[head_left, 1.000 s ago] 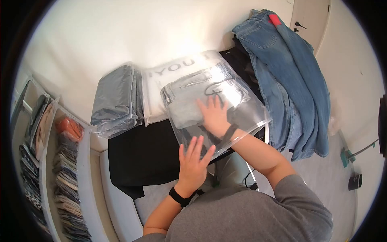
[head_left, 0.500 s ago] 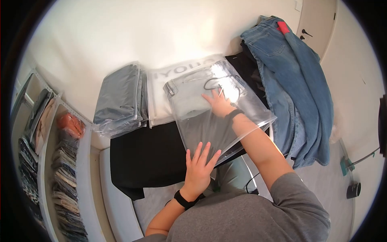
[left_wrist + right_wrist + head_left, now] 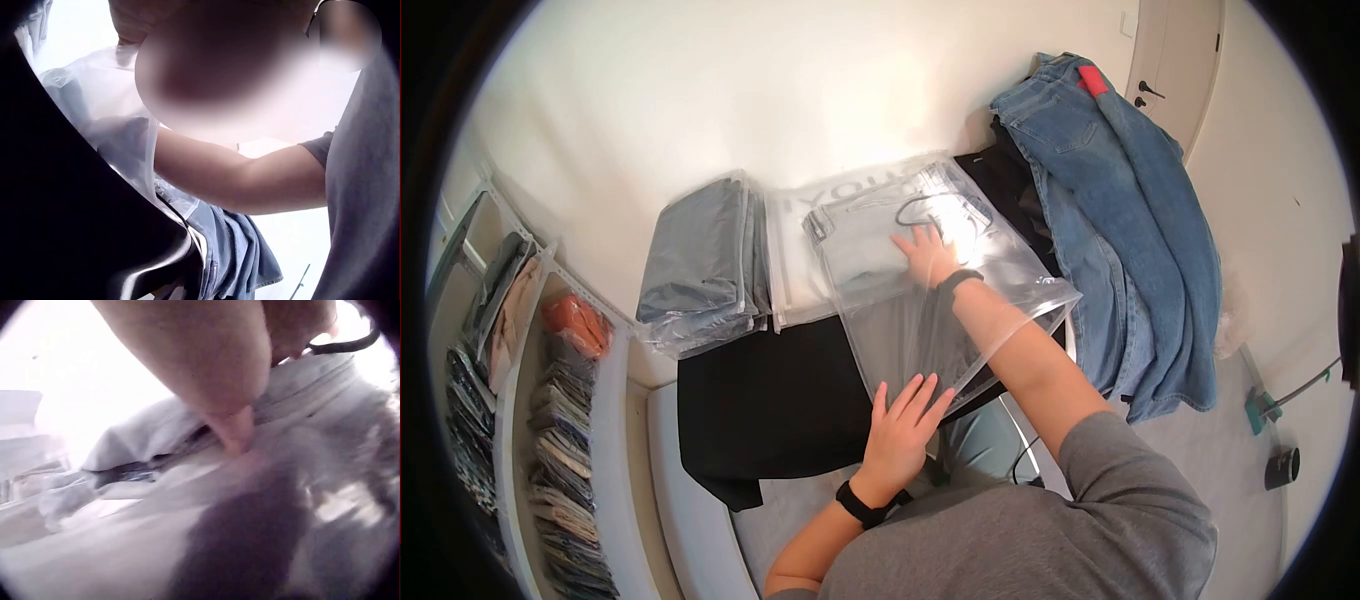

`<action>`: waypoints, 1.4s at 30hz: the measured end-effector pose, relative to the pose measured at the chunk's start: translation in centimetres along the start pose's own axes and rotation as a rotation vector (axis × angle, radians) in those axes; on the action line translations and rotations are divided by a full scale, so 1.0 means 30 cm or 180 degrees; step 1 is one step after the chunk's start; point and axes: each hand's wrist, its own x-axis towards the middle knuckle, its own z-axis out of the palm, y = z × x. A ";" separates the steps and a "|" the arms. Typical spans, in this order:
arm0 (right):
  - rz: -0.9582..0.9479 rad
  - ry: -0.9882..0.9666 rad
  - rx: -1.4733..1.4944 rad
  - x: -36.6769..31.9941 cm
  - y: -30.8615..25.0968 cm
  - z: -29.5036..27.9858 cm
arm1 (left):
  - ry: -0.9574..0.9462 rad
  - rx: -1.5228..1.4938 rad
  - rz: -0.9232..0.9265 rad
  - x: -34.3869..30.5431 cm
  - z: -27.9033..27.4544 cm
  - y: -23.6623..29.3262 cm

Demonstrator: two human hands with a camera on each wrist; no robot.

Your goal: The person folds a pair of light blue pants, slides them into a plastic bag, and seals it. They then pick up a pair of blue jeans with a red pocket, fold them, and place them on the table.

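A clear plastic bag (image 3: pixel 875 320) lies at the front of the table with folded light denim trousers (image 3: pixel 865 245) inside, a dark drawstring (image 3: pixel 920 200) looped on top. My right hand (image 3: pixel 928 258) reaches through the near opening and rests on the trousers, fingers spread. In the left wrist view the right forearm (image 3: pixel 219 169) passes into the plastic. The right wrist view shows that hand (image 3: pixel 237 434) touching the pale folded cloth (image 3: pixel 137 447). My left hand (image 3: pixel 900 435) lies with straight fingers at the bag's near edge.
A black cloth (image 3: pixel 760 410) covers the table. Left of the bag sits a stack of bagged dark garments (image 3: pixel 700 250), beside a lettered bag (image 3: pixel 795 260). Blue jeans (image 3: pixel 1090 200) drape over the right side. Shelves of bagged clothes (image 3: pixel 575 480) stand at far left.
My right hand has moved further into the bag, toward the drawstring. The left hand has shifted right and toward the body, along with the bag's near edge.
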 end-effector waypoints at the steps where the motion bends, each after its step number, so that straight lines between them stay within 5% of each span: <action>1: -0.0009 0.0021 0.0002 -0.009 -0.029 0.008 | 0.0012 0.0018 0.0008 -0.003 -0.005 -0.001; 3: 0.0405 0.0531 -0.0168 -0.044 -0.103 0.035 | 0.0090 -0.0144 -0.0131 -0.004 -0.014 -0.006; 7: -0.0150 0.0289 0.0713 -0.140 -0.245 0.017 | 0.0127 -0.0270 -0.0063 -0.013 -0.014 -0.022; 12: -0.0348 0.0447 0.0627 0.083 -0.197 0.247 | 0.0002 -0.0383 0.0123 -0.030 -0.010 -0.022; 16: -0.0848 0.0446 0.0378 0.107 -0.179 0.208 | 0.0051 -0.0329 0.0055 -0.029 -0.010 -0.038; 20: -0.0460 0.0504 0.0999 -0.042 -0.182 0.097 | 0.0008 -0.0215 0.0062 -0.038 -0.021 -0.048; 23: -0.0400 0.0260 0.0345 -0.284 -0.170 -0.007 | 0.0000 -0.0205 0.0004 -0.061 -0.029 -0.059; 25: -0.0545 0.0114 0.0164 -0.432 -0.127 -0.004 | -0.0022 -0.0305 -0.0052 -0.085 -0.037 -0.075; 27: -0.1331 0.0185 0.0143 -0.612 -0.076 -0.031 | -0.0107 -0.0199 0.0063 -0.106 -0.069 -0.099; 29: -0.2547 -0.1996 0.1135 -0.678 -0.042 -0.251 | 0.0423 -0.0655 -0.0363 -0.116 -0.122 -0.113; 31: -0.2630 -0.2683 0.2350 -0.751 0.057 -0.425 | 0.0883 -0.1077 -0.1128 -0.150 -0.095 -0.182; 34: -0.1224 -0.0926 0.2933 -0.719 0.199 -0.542 | 0.0834 -0.2494 -0.2708 -0.134 -0.074 -0.252; 37: 0.0261 0.0826 0.2006 -0.589 0.396 -0.411 | 0.0423 -0.2863 -0.3040 -0.088 -0.068 -0.269; 42: 0.1375 0.0154 0.2018 -0.642 0.532 -0.183 | -0.0132 -0.2781 -0.2756 -0.057 -0.050 -0.267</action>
